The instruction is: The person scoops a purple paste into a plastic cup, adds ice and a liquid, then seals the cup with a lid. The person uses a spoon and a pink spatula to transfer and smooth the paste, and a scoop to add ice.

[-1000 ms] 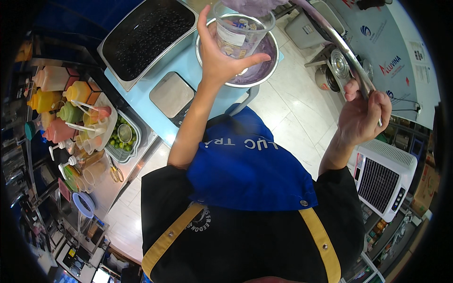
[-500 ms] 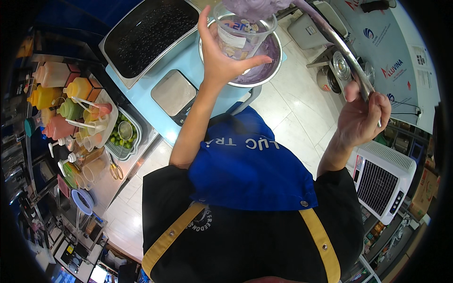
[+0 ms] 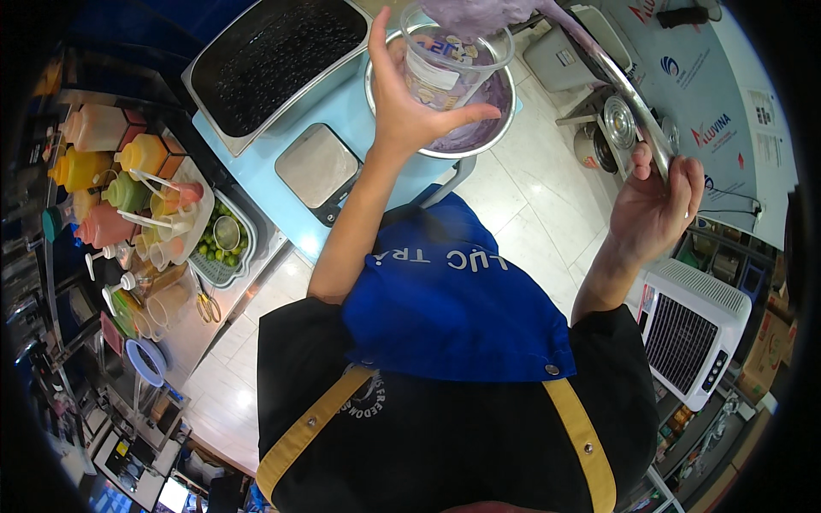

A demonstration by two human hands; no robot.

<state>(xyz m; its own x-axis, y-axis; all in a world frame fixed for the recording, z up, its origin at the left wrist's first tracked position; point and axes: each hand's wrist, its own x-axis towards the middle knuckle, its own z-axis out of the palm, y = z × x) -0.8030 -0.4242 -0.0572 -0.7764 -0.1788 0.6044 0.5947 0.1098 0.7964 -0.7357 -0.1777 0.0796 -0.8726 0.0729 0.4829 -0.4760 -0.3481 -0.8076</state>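
My left hand (image 3: pixel 409 118) is wrapped round a clear plastic cup (image 3: pixel 438 79) with a printed side, thumb stretched along its right. The cup is above a metal bowl (image 3: pixel 510 115) whose inside is coated with thick purple paste (image 3: pixel 477 135). In my right hand (image 3: pixel 652 203) is the end of a long metal handle (image 3: pixel 631 92), smeared purple towards its far end. A thick lump of purple paste (image 3: pixel 479 15) is on that far end, over the cup's mouth. The tool's head is hidden by paste and the picture's upper edge.
Left of the bowl stands a deep metal tray (image 3: pixel 282 64) of dark pearls, with a kitchen scale (image 3: pixel 318 167) nearby on the light-blue table (image 3: pixel 256 175). Further left are squeeze bottles (image 3: pixel 90 171), a basket (image 3: pixel 244 265) of green fruit and scissors (image 3: pixel 208 306). A white air cooler (image 3: pixel 693 329) stands right.
The cup and my left hand have shifted slightly right in the picture. The paste lump also sits a little further right, still over the cup. Both hands keep their hold.
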